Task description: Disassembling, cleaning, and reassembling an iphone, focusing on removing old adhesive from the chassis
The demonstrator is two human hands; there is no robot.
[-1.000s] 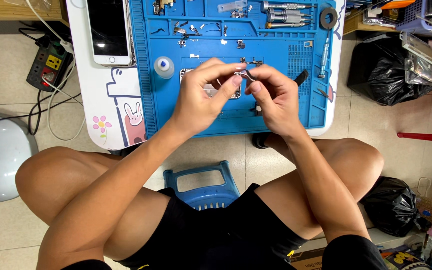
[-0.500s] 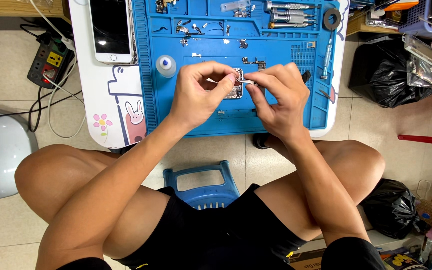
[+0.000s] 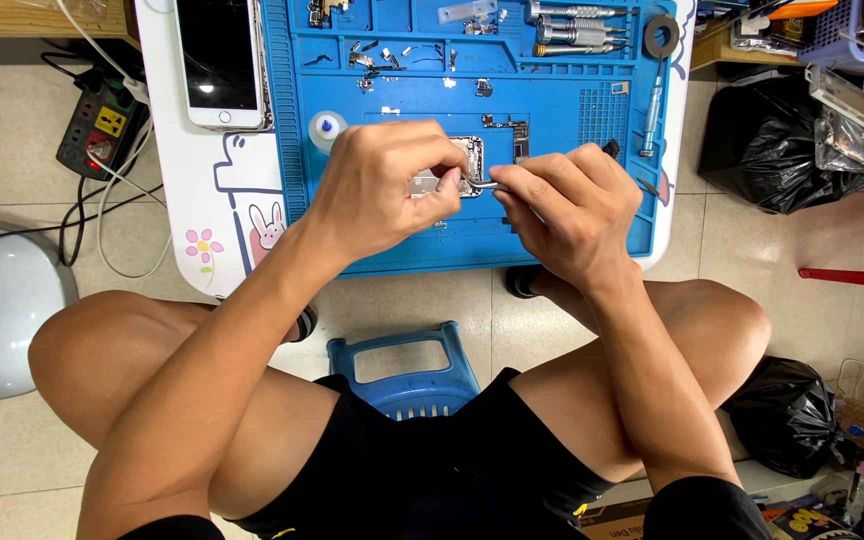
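Black shorts, bare arms & legs

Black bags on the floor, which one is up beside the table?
The large black bag at upper right, beside the table edge. The smaller bag lies lower down, by the person's right knee.

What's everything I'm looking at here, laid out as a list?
Work mat: one, blue, on the small white table.
Phone: one, white with dark screen, left of the mat.
Small bottle: one, clear with blue cap, at the mat's left edge.
Screwdrivers: several, silver, top of the mat.
Circuit part: one, metallic, between the hands.
Tweezers: one, silver.
Power strip: one, dark, floor at left.
Black bags: two, at right.
Stool: one, blue, under the person.
Left hand: holds the circuit part.
Right hand: grips the tweezers.
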